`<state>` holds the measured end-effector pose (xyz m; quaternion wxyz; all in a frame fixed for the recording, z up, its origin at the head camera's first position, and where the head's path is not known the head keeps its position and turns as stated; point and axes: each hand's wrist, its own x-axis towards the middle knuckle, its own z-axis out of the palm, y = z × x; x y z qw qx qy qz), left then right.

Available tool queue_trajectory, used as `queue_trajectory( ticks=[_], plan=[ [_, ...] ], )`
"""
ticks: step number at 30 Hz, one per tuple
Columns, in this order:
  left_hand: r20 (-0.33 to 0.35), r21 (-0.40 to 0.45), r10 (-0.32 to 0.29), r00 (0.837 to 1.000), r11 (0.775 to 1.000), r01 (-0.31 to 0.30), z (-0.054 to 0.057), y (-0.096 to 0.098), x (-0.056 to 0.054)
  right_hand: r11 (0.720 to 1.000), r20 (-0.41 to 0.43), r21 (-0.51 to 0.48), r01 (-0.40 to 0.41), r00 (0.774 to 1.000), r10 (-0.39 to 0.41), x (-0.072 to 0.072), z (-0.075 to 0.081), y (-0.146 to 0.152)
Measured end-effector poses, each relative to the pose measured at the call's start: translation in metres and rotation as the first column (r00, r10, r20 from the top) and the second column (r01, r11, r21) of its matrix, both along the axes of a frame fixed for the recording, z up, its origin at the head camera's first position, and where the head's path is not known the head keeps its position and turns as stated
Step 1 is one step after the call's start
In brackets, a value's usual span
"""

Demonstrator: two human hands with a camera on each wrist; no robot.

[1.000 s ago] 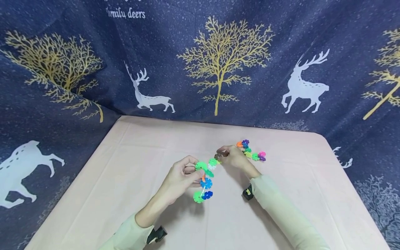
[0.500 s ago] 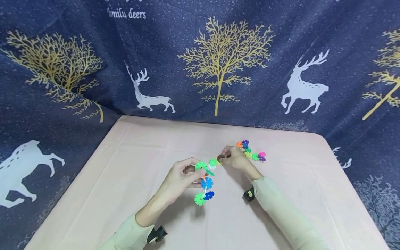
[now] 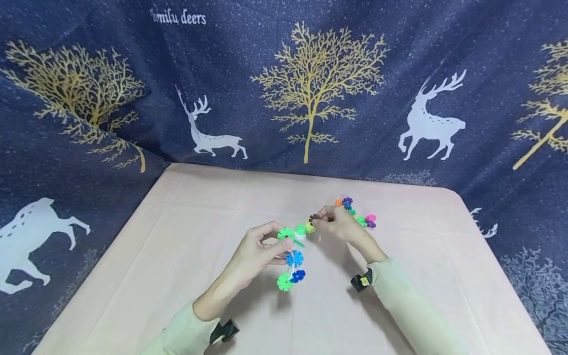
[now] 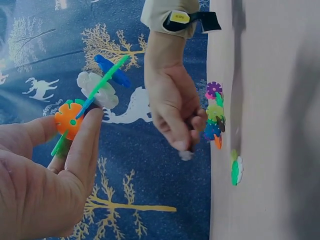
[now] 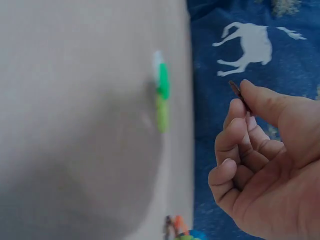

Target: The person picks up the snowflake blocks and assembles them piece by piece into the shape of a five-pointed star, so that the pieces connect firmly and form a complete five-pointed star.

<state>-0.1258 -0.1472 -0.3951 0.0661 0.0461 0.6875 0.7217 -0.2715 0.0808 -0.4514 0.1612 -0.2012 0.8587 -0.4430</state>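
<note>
Between its thumb and fingers, my left hand [image 3: 253, 254] holds a chain of interlocked notched plastic discs. In the head view this shows a green disc [image 3: 285, 233] at the top, a light blue disc [image 3: 295, 258] and a dark blue disc [image 3: 298, 276] lower down. An orange disc [image 4: 66, 120] of the chain sits by the fingers in the left wrist view. My right hand [image 3: 340, 226] pinches one brown disc [image 5: 240, 95] by thumb and index finger, above the table and apart from the chain. Loose green [image 3: 300, 229] and yellow [image 3: 310, 228] discs lie between the hands, with a white one beside them.
Behind my right hand lies a scattered group of colourful discs, among them a purple disc [image 3: 348, 200] and a pink disc [image 3: 371, 217]. A pale pink cloth covers the table [image 3: 213, 197]. A dark blue curtain [image 3: 262, 44] with deer and trees hangs behind it.
The right hand has raised the brown disc off the table, and its forearm has shifted a little right. The yellow disc now shows more fully. My left hand and its chain have barely moved.
</note>
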Motion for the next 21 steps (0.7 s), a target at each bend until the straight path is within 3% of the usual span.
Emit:
queue_trajectory(
  ticks=[8,14,21],
  plan=[
    [0.005,0.039,-0.026,1.000,0.999,0.026,0.000,0.002,-0.001,0.990,-0.072,-0.122,-0.066,0.996,0.057,0.018,0.023,0.008],
    [-0.030,0.082,-0.036,0.999,0.996,0.038,0.001,0.003,-0.001,0.985,-0.113,-0.150,-0.083,0.991,0.066,0.032,0.038,0.013],
    [-0.035,0.131,-0.005,0.999,0.991,0.009,0.000,0.005,-0.001,0.986,-0.113,-0.146,-0.084,0.991,0.068,0.051,0.060,0.020]
  ],
)
